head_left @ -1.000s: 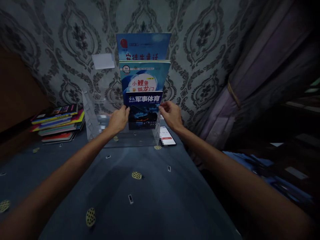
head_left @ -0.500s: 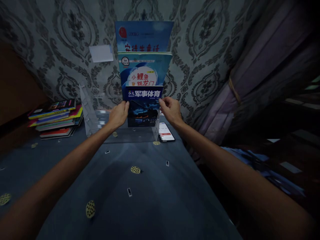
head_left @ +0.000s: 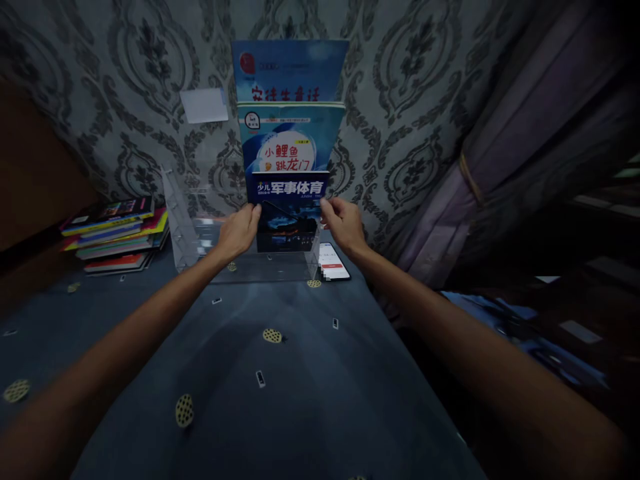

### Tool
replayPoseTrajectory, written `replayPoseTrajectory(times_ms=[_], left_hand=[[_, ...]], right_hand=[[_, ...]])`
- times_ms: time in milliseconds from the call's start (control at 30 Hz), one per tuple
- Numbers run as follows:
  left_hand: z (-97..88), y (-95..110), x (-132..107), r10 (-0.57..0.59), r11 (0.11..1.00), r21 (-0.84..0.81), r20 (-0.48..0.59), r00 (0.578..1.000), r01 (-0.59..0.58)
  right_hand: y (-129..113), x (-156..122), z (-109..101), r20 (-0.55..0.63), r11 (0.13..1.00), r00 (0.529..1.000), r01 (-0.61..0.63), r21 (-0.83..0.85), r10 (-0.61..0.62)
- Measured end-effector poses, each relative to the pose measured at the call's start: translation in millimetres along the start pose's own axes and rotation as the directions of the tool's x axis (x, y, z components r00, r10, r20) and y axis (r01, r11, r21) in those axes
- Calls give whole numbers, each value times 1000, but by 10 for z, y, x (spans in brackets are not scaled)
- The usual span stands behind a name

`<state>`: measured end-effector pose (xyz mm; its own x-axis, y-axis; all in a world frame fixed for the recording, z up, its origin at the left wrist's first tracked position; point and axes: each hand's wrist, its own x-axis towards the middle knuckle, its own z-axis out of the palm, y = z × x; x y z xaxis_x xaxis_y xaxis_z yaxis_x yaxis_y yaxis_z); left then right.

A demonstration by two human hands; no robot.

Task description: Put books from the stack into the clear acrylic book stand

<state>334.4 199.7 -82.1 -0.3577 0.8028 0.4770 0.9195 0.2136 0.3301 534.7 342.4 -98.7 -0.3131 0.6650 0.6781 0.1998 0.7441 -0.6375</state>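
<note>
A small dark-blue book (head_left: 289, 217) with white title characters and a tank picture stands upright, cover towards me. My left hand (head_left: 241, 230) is closed on its left edge, thumb near the cover. My right hand (head_left: 344, 223) pinches its right edge with thumb and fingers. The book is at the clear tiered display rack (head_left: 240, 267); whether its lower edge touches the tier cannot be made out. Behind it rise a teal book (head_left: 330, 127) and, higher at the back, a blue book (head_left: 290, 67), their lower parts hidden.
A stack of books (head_left: 115, 233) lies left of the rack. A lit phone (head_left: 334, 261) rests by the rack's right end. A white card (head_left: 205, 105) tops the rack's left side. Patterned wall behind; purple curtain (head_left: 430, 220) and table edge on the right.
The view has shifted slightly, moving the whole scene a little within the picture. Both hands keep their hold on the dark-blue book, which stays in nearly the same place at the rack.
</note>
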Motion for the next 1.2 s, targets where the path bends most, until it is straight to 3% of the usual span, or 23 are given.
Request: replayPoseTrajectory(times_ms=[467, 1000, 1200], left_hand=[[-4, -6, -14, -4, 995, -104, 35, 999, 8], [-8, 10, -81, -17, 999, -48, 67, 998, 20], [22, -11, -115, 5, 999, -47, 62, 998, -3]], right_hand=[[-30, -78, 29, -13, 998, 1000, -21, 51, 22], [-66, -180, 8, 14, 999, 999, -41, 29, 40], [-65, -221, 7, -18, 995, 999, -38, 94, 40]])
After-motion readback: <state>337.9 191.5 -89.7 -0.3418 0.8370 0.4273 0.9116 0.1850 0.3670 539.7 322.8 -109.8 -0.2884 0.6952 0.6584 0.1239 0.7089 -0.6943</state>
